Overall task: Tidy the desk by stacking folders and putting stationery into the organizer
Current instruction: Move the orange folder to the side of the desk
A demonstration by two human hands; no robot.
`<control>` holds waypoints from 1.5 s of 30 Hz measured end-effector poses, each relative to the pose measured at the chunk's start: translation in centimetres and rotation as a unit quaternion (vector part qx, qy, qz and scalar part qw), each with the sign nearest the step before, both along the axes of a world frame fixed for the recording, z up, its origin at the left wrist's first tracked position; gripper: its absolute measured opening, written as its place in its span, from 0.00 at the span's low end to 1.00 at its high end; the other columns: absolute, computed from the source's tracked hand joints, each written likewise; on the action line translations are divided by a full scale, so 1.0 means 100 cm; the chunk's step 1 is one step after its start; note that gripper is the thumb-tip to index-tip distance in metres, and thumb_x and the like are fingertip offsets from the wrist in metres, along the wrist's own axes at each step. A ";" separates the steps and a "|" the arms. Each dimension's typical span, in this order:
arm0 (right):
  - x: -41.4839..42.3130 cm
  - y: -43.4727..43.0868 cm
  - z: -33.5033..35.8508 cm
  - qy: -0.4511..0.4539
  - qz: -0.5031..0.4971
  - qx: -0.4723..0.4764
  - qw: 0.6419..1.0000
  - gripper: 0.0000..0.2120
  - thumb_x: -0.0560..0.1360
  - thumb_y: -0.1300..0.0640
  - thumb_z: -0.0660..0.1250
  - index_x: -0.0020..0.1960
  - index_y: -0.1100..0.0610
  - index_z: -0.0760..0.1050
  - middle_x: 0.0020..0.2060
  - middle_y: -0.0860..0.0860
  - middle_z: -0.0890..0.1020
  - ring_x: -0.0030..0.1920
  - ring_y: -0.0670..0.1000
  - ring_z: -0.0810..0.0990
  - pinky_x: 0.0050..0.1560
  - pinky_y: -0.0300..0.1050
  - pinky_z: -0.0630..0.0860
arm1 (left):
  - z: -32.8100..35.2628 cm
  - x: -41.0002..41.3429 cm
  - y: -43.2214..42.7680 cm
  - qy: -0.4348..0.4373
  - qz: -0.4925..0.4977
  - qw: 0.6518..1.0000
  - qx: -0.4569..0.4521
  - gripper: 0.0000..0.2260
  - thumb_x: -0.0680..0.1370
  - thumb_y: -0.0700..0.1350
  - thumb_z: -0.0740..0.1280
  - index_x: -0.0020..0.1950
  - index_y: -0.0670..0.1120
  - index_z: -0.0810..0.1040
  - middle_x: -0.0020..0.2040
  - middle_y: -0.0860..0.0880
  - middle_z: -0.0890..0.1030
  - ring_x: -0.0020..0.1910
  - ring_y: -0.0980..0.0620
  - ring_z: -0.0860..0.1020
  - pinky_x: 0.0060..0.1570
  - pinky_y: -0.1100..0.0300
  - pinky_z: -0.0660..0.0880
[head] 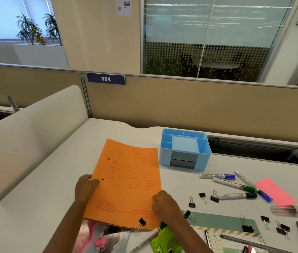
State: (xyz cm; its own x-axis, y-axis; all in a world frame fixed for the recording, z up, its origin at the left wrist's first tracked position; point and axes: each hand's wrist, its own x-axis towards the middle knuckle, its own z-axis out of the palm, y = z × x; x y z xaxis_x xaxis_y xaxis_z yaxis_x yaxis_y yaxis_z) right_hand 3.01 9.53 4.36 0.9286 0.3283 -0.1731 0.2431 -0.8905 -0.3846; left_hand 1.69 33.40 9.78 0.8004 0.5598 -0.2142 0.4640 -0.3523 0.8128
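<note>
Head view: the left hand and right hand grip a flat, rectangular orange card folder by its side edges at the near side of the smooth white table. Its matte cover bears red ruled lines and two punched holes. Just beyond its far right corner stands a boxy blue plastic organizer. A blue partition plate reads "384".

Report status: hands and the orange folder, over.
Left hand and right hand grip orange folder by its side edges. Black binder clip on its near edge. Markers loose to its right; blue organizer beyond.
</note>
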 end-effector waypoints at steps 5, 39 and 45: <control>0.006 0.000 0.007 0.040 -0.073 0.120 0.989 0.16 0.78 0.56 0.55 0.65 0.58 0.66 0.65 0.57 0.67 0.62 0.54 0.71 0.62 0.44 0.68 | 0.043 0.005 -0.002 -0.077 -0.027 0.992 -0.094 0.08 0.76 0.33 0.63 0.37 0.42 0.76 0.35 0.44 0.78 0.34 0.45 0.77 0.35 0.55 0.75; 0.075 0.053 0.043 0.167 -0.308 0.591 0.726 0.13 0.79 0.65 0.55 0.64 0.62 0.65 0.52 0.60 0.73 0.48 0.59 0.76 0.24 0.38 0.78 | 0.009 0.040 0.028 -0.097 0.065 0.984 -0.137 0.13 0.76 0.32 0.61 0.60 0.34 0.72 0.45 0.40 0.77 0.40 0.42 0.75 0.30 0.59 0.69; 0.091 0.074 0.023 0.171 -0.355 0.578 0.715 0.13 0.79 0.64 0.55 0.64 0.61 0.65 0.54 0.59 0.72 0.51 0.61 0.76 0.23 0.38 0.78 | -0.014 0.064 0.027 -0.107 0.100 0.985 -0.091 0.09 0.75 0.29 0.61 0.53 0.39 0.71 0.47 0.37 0.77 0.38 0.41 0.77 0.43 0.53 0.74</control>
